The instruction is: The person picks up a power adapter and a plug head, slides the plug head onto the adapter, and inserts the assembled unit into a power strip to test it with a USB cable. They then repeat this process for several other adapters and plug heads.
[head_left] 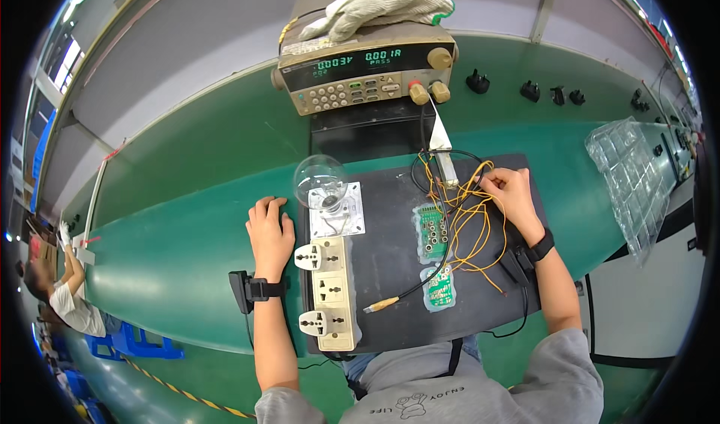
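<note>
- Screen of the meter: 2 rows of glowing green characters; the upper row gives 2 decimal readings, each with a unit letter, the lower row 2 short entries.
- Keys: marks too small to read.
- Shirt: 2 dark words in capitals, 1 on each side of a bear drawing.
- Lower circuit board: pale marks, unreadable.

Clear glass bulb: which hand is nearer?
Left. The left hand is on the green table, to the lower left of the bulb; the right hand is farther off, at the right side of the black mat.
</note>
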Action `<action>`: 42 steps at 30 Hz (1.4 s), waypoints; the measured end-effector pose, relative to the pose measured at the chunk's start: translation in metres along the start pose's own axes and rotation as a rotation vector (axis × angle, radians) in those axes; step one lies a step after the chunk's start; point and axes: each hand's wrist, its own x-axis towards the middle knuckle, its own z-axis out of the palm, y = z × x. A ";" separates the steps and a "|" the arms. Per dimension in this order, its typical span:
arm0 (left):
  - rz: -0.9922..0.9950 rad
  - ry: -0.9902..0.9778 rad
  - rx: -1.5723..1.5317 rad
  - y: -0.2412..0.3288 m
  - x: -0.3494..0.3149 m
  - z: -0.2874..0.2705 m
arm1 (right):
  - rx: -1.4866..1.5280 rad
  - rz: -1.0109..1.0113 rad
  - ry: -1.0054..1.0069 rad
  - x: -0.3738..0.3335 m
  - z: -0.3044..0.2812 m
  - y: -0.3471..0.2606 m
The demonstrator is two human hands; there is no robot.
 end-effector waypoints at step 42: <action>-0.010 -0.066 -0.048 0.006 0.006 -0.008 | -0.441 -0.159 -0.279 0.231 0.017 0.072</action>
